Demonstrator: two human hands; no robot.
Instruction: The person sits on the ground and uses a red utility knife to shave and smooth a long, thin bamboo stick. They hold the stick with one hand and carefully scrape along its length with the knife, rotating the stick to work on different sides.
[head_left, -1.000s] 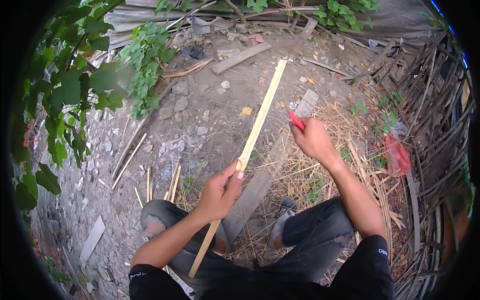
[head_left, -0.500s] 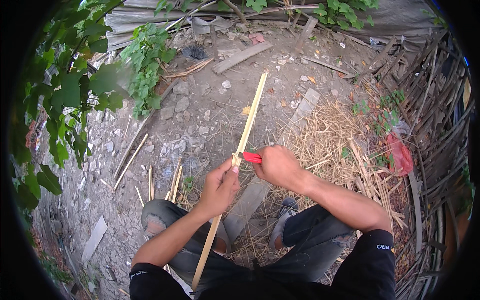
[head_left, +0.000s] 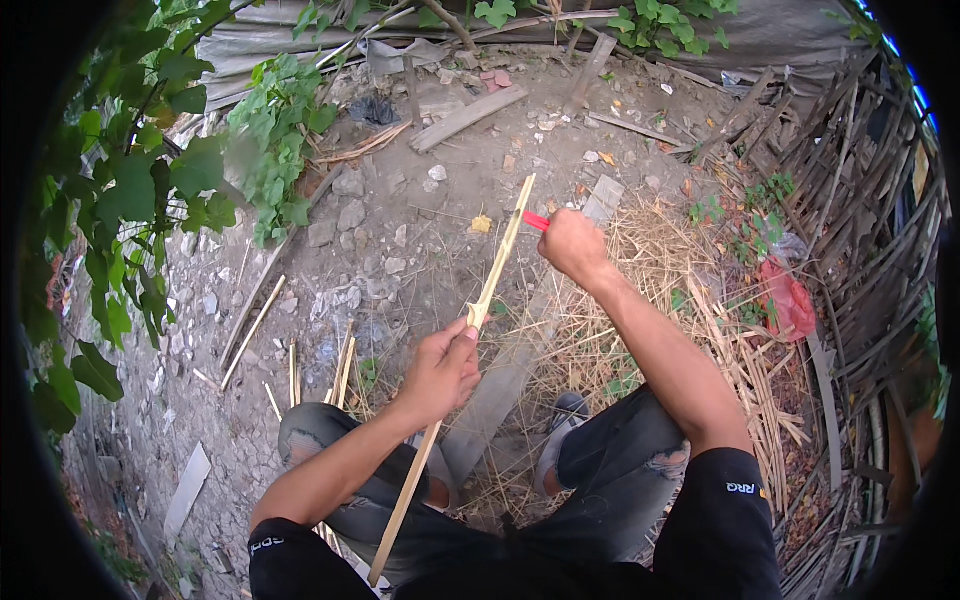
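A long pale strip of split bamboo [head_left: 403,515] slants from my lap up past my knees. Around its middle my left hand [head_left: 443,368] is closed, thumb on top, just below a curled, raised shaving [head_left: 478,310]. Farther up, my right hand [head_left: 572,245] grips a knife by its red handle [head_left: 537,220]. The blade meets the strip close to its far end; most of the metal is too small to make out. Between the two hands the strip's upper face looks freshly cut and lighter.
Straw-like shavings [head_left: 650,275] pile on the right by a plank [head_left: 485,415]. Thin sticks [head_left: 345,372] stand beside my left knee. A stack of weathered sticks [head_left: 840,190] lines the right side, near a red plastic bag [head_left: 790,298]. Leafy vines [head_left: 275,150] hang at the left.
My right hand has moved the knife away from my left hand, up along the strip toward its far end. My left hand keeps its hold. The view has shifted slightly.
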